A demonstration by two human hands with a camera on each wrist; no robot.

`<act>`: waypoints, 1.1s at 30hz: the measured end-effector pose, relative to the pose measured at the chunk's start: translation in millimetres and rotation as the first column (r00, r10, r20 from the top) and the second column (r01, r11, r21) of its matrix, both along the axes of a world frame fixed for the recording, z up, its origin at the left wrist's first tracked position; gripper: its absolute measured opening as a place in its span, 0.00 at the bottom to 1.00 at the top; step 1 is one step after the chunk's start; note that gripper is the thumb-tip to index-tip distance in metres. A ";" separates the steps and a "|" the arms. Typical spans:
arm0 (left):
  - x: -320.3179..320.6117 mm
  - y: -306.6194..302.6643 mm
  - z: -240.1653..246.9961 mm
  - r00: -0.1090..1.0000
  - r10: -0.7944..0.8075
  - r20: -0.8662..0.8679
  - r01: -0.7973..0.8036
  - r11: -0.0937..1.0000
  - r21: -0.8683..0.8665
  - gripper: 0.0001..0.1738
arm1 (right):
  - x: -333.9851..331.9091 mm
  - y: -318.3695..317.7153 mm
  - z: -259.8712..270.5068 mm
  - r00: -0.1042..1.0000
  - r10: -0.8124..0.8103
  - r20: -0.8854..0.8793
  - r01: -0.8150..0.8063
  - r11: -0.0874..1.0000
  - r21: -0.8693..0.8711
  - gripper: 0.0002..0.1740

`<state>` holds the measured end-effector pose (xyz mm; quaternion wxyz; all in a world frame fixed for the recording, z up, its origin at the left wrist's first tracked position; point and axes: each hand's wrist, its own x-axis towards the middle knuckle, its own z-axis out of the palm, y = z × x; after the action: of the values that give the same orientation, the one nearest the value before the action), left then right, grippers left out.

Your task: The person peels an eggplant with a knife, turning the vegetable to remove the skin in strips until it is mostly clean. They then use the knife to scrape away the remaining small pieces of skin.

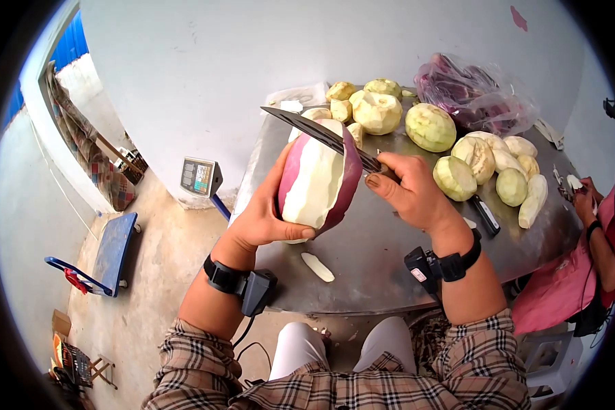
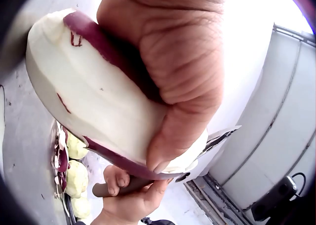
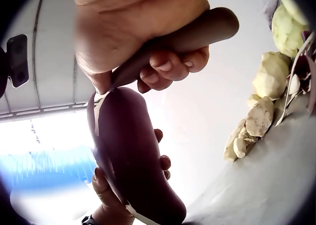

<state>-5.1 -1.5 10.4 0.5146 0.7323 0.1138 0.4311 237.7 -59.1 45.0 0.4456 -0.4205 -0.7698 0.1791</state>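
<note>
My left hand [image 1: 263,208] grips a large purple eggplant [image 1: 314,184] above the near left part of the table, thumb across its front. A wide strip of its skin is off and the white flesh shows, with purple left along both sides. In my right hand [image 1: 413,191] is a kitchen knife [image 1: 307,126], held by its brown handle [image 3: 197,32]. Its dark blade lies across the top of the eggplant, pointing up and left. The left wrist view shows the blade tip [image 2: 222,136] beyond the eggplant's end. A pale peeling [image 1: 318,267] lies on the table below.
On the metal table [image 1: 383,266] are several peeled eggplants [image 1: 430,128], a plastic bag of purple ones [image 1: 471,92] and a black-handled tool [image 1: 484,215]. Another person [image 1: 594,239] works at the right edge. A scale display [image 1: 201,176] and a blue trolley [image 1: 113,253] stand left.
</note>
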 end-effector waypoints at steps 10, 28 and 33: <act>-1.6 -3.4 5.3 1.000 -0.023 0.004 0.023 0.996 -0.089 0.69 | 5.7 13.7 -11.0 0.997 -0.009 -0.076 0.007 1.000 -0.031 0.29; 1.6 7.6 -2.4 0.982 0.167 0.091 -0.166 0.986 -0.019 0.67 | 15.7 34.0 -28.0 0.907 -0.392 0.154 0.403 0.914 -0.042 0.26; 2.3 7.6 -9.3 0.954 0.255 0.159 -0.236 0.963 -0.131 0.56 | 15.5 35.1 -31.9 0.946 -0.320 -0.050 0.320 0.947 -0.015 0.21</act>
<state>-2.8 6.1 1.1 0.5048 0.6424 0.1822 0.5471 253.2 -24.0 13.1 0.4871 -0.5367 -0.6788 0.1179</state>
